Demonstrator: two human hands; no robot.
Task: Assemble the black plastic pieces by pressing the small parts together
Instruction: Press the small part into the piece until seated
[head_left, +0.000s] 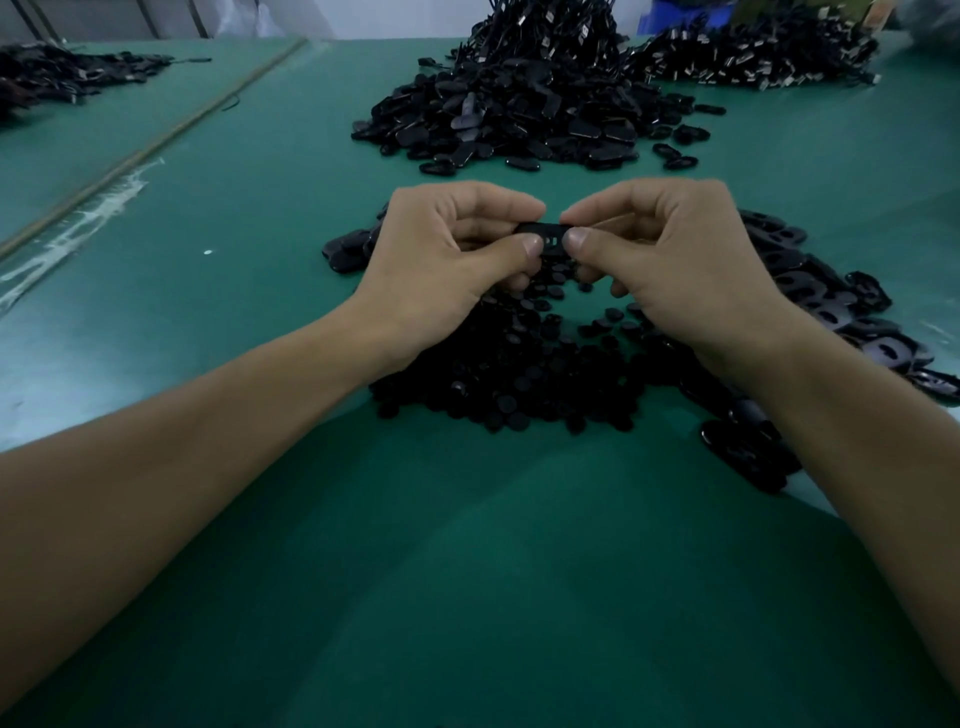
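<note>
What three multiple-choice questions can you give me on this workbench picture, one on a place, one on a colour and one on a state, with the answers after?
1. Where is the heap of small round black parts?
A. beneath the left hand and right hand
B. at the table's far left edge
C. inside a box

2. What colour is the table surface?
A. red
B. green
C. white

3. How is the black plastic piece held?
A. lying loose on the table
B. pinched by both hands
C. gripped by the left hand alone

Answers:
1 A: the heap spreads under and between the two hands.
2 B: the surface is green all over.
3 B: the thumb and fingers of each hand pinch one end of it.
</note>
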